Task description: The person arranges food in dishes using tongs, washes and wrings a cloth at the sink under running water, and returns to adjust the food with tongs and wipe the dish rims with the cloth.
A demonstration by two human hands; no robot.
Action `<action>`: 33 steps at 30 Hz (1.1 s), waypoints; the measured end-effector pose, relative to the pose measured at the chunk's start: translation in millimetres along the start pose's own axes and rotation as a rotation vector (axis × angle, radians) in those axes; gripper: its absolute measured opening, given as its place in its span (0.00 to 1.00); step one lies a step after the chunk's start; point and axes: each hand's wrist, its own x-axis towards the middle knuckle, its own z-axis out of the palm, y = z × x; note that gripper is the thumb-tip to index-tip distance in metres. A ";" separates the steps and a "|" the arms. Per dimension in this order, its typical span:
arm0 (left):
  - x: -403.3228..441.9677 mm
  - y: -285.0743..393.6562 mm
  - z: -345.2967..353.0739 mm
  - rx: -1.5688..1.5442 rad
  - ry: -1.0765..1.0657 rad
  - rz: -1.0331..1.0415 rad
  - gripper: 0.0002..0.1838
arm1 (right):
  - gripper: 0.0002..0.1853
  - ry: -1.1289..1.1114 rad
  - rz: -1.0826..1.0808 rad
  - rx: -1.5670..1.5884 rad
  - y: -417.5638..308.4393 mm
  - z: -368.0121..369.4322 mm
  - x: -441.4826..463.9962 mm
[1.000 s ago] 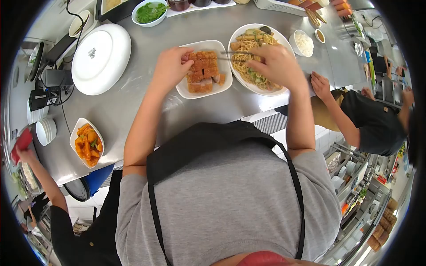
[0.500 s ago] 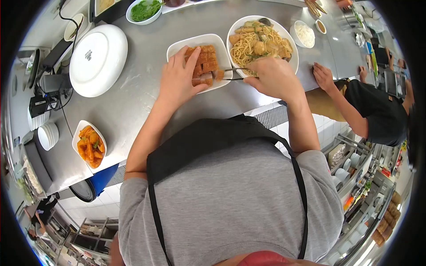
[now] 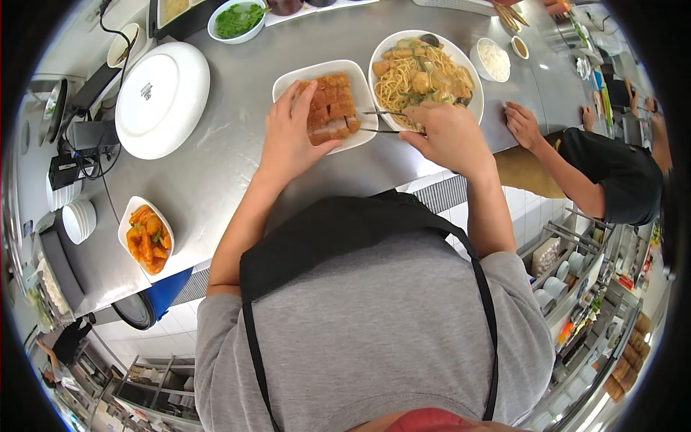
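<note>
Sliced roast pork with a crisp brown top (image 3: 331,104) lies in rows on a white square plate (image 3: 288,75). My left hand (image 3: 288,137) cups its left and near sides, fingers spread along the meat's edge and thumb by the plate's near rim. In my right hand (image 3: 452,137) are thin metal tongs (image 3: 385,132), their prongs apart and pointing left over the plate's right rim. The tips are just right of the pork with nothing visible between them. Behind that hand sits a round plate of noodles (image 3: 399,79), partly covered by it.
A bowl of rice (image 3: 494,59) and a small sauce dish (image 3: 520,45) stand to the right, near a co-worker's hand (image 3: 523,124). Leftward are an upturned white plate (image 3: 162,101), a dish of orange-sauced food (image 3: 147,237) and chopped greens (image 3: 240,19).
The tongs have come off the pork's right end, and the piece there now sits in line with its row. My left fingers have shifted slightly left along the meat.
</note>
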 end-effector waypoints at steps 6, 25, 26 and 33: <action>0.2 -7.3 -9.3 -0.115 0.069 -0.023 0.46 | 0.16 0.070 0.034 0.064 4.8 -5.8 -0.3; -215.6 -138.9 -186.6 0.606 1.104 -0.813 0.16 | 0.20 0.294 -0.054 0.308 -27.8 -10.5 43.6; -253.6 -155.8 -198.7 0.651 1.003 -0.948 0.18 | 0.20 0.298 -0.064 0.297 -27.1 -11.8 45.4; -321.1 -182.9 -164.1 -0.543 1.020 -1.109 0.24 | 0.22 0.381 -0.114 0.291 -9.2 -20.7 97.4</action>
